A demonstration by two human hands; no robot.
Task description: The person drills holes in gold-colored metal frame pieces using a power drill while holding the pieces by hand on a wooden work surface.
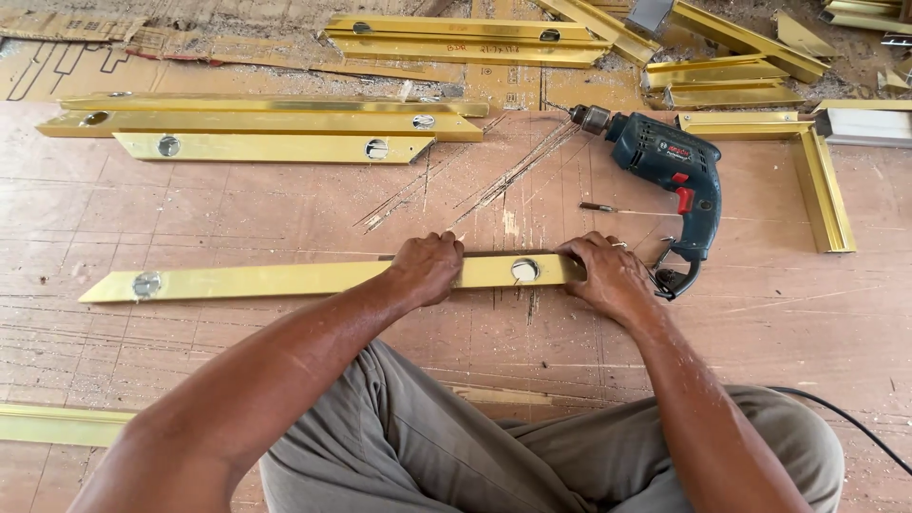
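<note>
A long gold metal strip (285, 279) with mitred ends and round holes lies flat on the plywood floor (190, 209) in front of me. My left hand (427, 267) is closed over the strip near its middle. My right hand (605, 274) presses down on the strip's right end, fingers curled over it. One round hole (524, 270) shows between my two hands. A blue electric drill (665, 171) lies on its side just beyond my right hand, apart from it.
Three more gold strips (275, 123) lie stacked further back on the left. Other gold profiles (475, 38) and an L-shaped corner piece (822, 180) sit at the back and right. A small bit (598, 207) lies near the drill. A black cable (855, 423) runs past my right knee.
</note>
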